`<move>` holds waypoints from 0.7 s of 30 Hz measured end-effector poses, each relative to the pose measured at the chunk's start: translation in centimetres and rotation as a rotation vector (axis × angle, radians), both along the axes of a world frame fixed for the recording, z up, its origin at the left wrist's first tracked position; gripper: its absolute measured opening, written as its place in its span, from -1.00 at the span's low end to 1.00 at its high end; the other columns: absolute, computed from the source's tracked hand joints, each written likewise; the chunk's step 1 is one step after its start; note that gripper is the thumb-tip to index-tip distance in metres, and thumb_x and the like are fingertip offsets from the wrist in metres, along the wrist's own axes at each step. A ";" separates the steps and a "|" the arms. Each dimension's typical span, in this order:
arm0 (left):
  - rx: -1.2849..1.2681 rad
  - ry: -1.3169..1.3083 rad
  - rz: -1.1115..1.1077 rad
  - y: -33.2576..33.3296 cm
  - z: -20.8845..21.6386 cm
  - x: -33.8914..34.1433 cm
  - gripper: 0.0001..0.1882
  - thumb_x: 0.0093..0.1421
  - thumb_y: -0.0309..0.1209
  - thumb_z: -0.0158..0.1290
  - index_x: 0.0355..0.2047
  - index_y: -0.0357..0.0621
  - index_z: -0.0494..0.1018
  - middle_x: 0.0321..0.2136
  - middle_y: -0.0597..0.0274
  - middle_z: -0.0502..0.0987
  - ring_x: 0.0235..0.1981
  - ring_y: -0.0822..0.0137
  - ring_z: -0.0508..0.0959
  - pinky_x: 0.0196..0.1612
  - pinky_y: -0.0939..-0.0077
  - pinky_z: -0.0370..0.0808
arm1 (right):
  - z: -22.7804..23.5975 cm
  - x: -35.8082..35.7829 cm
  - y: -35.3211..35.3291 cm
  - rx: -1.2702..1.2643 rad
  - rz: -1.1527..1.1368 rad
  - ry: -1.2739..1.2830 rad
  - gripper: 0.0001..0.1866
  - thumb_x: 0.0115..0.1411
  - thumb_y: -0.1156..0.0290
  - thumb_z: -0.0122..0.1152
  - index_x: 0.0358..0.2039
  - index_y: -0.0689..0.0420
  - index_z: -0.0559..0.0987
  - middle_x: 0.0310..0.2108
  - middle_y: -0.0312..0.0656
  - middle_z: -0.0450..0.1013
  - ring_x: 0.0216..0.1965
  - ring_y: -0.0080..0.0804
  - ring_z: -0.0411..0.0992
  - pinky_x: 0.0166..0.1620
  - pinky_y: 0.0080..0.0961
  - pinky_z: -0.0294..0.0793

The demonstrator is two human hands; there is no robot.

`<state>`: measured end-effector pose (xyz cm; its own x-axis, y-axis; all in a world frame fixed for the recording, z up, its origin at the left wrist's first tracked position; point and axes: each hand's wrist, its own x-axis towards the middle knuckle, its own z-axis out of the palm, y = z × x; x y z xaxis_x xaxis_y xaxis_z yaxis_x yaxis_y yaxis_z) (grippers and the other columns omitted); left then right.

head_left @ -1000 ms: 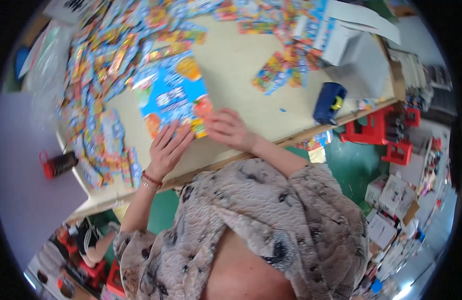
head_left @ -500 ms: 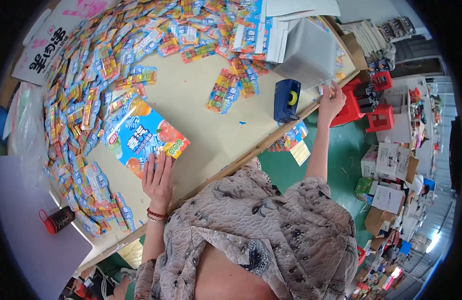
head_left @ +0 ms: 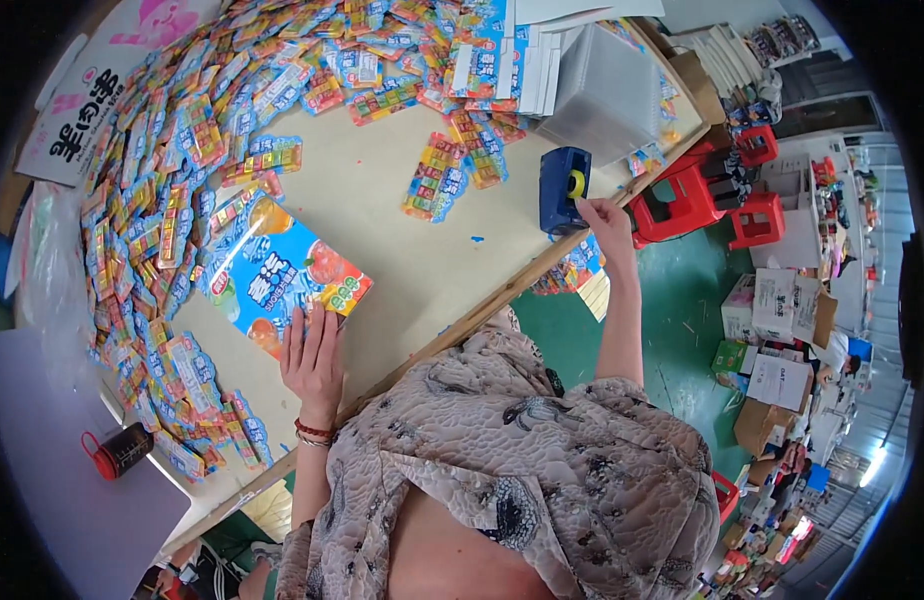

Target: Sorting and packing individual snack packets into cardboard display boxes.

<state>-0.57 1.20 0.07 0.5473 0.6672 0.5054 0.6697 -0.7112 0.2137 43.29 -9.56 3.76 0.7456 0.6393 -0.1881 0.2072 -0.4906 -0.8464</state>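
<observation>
A blue carton box [head_left: 282, 275] with fruit pictures lies slantwise on the table. My left hand [head_left: 312, 365] rests on its near right part, fingers stretched flat over the printed face; the thumb is hidden. To the right, at the table's edge, stands a dark blue tape dispenser [head_left: 560, 195] with a yellow-cored tape roll [head_left: 575, 184]. My right hand [head_left: 610, 225] is at the dispenser's near right side, thumb and fingers pinched together at the tape's end. The strip of tape itself is barely visible.
Colourful candy packs [head_left: 197, 130] are heaped along the table's far and left sides. Beyond the dispenser sits a clear plastic bin [head_left: 607, 95] beside stacked flat cartons [head_left: 497, 70]. The wooden table edge [head_left: 482, 310] runs close to my body. Red stools [head_left: 677, 205] stand at the right.
My right hand has moved left and nearer, from the table edge by the clear bin to the tape dispenser. My left hand stays on the box.
</observation>
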 end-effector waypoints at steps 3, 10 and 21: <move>0.019 -0.025 0.005 0.2 -0.1 0.2 -0.69 0.12 -0.41 0.16 -0.08 -0.05 0.54 0.01 0.31 0.50 0.10 0.16 0.44 0.13 0.30 0.33 | -0.5 -0.1 -0.5 0.109 -0.033 0.036 -0.67 0.15 0.23 0.25 -0.37 0.31 0.57 -0.50 -0.36 0.43 -0.42 -0.67 0.31 -0.32 -0.69 0.28; 0.029 -0.009 -0.002 0.2 -0.5 -0.1 -0.66 0.13 -0.40 0.15 -0.05 -0.06 0.52 0.03 0.29 0.49 0.11 0.14 0.43 0.15 0.26 0.32 | 0.2 -1.0 -0.8 -0.059 -0.163 0.043 -0.72 0.11 0.17 0.28 -0.35 0.14 0.61 -0.50 -0.46 0.42 -0.47 -0.71 0.25 -0.43 -0.74 0.11; 0.055 -0.015 0.007 0.1 -0.6 0.1 -0.69 0.13 -0.41 0.15 -0.08 -0.05 0.54 0.01 0.29 0.51 0.10 0.16 0.44 0.13 0.33 0.30 | 1.0 -3.7 -2.3 0.322 -0.177 0.289 -0.86 0.24 0.36 0.12 -0.36 0.17 0.46 -0.60 -0.35 0.36 -0.60 -0.62 0.29 -0.50 -0.67 0.24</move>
